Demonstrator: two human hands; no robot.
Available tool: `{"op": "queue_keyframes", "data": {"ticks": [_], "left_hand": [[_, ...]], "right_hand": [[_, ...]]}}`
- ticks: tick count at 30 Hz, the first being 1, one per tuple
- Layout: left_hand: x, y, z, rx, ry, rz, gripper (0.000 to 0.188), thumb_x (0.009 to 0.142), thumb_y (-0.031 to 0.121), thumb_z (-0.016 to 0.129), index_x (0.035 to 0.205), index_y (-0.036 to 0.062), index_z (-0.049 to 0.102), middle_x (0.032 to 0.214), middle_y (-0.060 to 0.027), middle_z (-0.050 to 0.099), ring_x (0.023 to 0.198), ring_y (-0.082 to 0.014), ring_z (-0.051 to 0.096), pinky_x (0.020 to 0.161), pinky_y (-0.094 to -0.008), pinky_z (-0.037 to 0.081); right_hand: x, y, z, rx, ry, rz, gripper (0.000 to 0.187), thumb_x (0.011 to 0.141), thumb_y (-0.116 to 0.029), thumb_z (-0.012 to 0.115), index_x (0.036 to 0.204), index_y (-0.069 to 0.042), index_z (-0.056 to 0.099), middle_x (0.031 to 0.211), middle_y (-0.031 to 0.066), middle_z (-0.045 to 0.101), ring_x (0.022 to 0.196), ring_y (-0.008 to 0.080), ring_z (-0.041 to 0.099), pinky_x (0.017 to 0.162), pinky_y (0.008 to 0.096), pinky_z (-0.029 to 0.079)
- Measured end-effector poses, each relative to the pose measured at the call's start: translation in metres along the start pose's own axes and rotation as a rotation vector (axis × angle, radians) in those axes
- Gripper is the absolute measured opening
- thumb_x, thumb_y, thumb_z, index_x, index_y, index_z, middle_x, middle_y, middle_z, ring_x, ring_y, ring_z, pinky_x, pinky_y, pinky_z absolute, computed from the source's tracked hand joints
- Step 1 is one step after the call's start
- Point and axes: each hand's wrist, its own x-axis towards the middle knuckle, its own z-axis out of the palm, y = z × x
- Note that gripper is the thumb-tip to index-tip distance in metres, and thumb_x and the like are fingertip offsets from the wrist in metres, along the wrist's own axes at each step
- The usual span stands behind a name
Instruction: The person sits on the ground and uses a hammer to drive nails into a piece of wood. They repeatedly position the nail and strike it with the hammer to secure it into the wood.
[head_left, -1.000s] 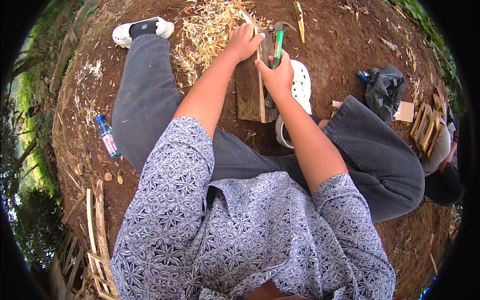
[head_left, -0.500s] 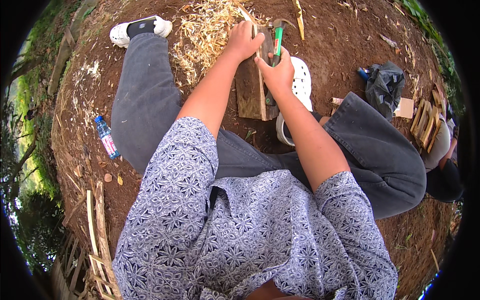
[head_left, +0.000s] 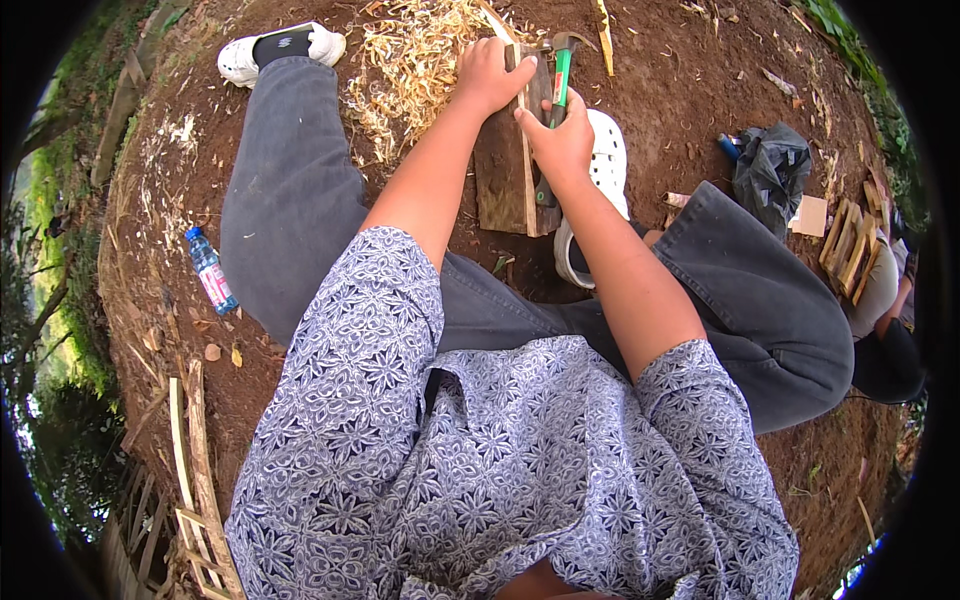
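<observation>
Between my legs, a brown piece of wood lies on the soil, with a pale edge running along it. My left hand is closed around the wood's far end, thumb stretched across toward the right; its fingertips are partly hidden. Just right of the wood, my right hand grips a claw hammer with a green and black handle. The hammer's metal head points away from me, beyond the hand, while the handle's lower end lies alongside the wood. My two thumbs are close together over the wood.
Wood shavings are heaped beyond my left arm. My white clogs rest on either side. A water bottle lies at left. On the right are a black plastic bag, stacked wood pieces and part of another person.
The right hand and hammer have shifted very slightly to the right and away from me. The left hand keeps its hold on the wood, and the whole view has moved a little.
</observation>
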Motion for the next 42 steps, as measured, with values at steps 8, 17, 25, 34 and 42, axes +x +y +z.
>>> {"op": "queue_keyframes", "data": {"ticks": [8,17,25,34,42], "left_hand": [[-0.002,0.003,0.0,-0.004,0.004,-0.013,0.05,0.092,0.051,0.065,0.094,0.001,0.06,0.099,-0.0187,0.061,0.102,-0.0398,0.056,0.093,-0.0504,0.043],[-0.006,0.011,-0.013,0.15,-0.161,-0.022,0.084,0.077,0.062,0.075,0.127,-0.0027,0.055,0.122,-0.0218,0.059,0.124,-0.0381,0.051,0.108,-0.0481,0.039],[-0.006,0.005,-0.008,0.065,-0.161,-0.072,0.09,0.072,0.056,0.078,0.13,-0.0063,0.05,0.128,-0.0251,0.054,0.126,-0.0407,0.048,0.11,-0.049,0.039],[-0.007,0.003,0.003,0.053,-0.092,-0.084,0.087,0.068,0.058,0.076,0.123,-0.006,0.052,0.124,-0.0234,0.053,0.12,-0.0401,0.048,0.108,-0.0495,0.039],[-0.009,0.002,0.002,0.08,-0.108,-0.1,0.084,0.075,0.054,0.075,0.129,-0.0051,0.05,0.127,-0.0233,0.054,0.124,-0.04,0.048,0.111,-0.0495,0.037]], "right_hand": [[0.001,0.007,0.002,0.041,-0.025,0.033,0.079,0.074,-0.027,0.09,0.139,0.0,0.054,0.113,0.013,0.07,0.104,0.0286,0.069,0.092,0.0402,0.053],[0.007,0.008,0.002,-0.01,-0.028,0.023,0.076,0.074,-0.027,0.09,0.136,-0.001,0.056,0.11,0.0126,0.07,0.103,0.0279,0.068,0.092,0.0408,0.053],[0.006,0.001,0.003,0.008,-0.03,0.019,0.073,0.073,-0.026,0.089,0.134,-0.001,0.057,0.108,0.0122,0.069,0.102,0.0271,0.068,0.091,0.0411,0.054],[0.004,0.002,-0.003,0.139,-0.075,0.129,0.071,0.079,-0.029,0.088,0.135,-0.001,0.056,0.104,0.0086,0.068,0.081,0.0197,0.069,0.066,0.0345,0.056],[-0.005,-0.059,-0.096,0.501,0.071,0.104,0.04,0.105,-0.014,0.052,0.142,-0.001,0.047,0.082,0.0032,0.059,0.051,0.0071,0.053,0.041,0.0254,0.045]]}}
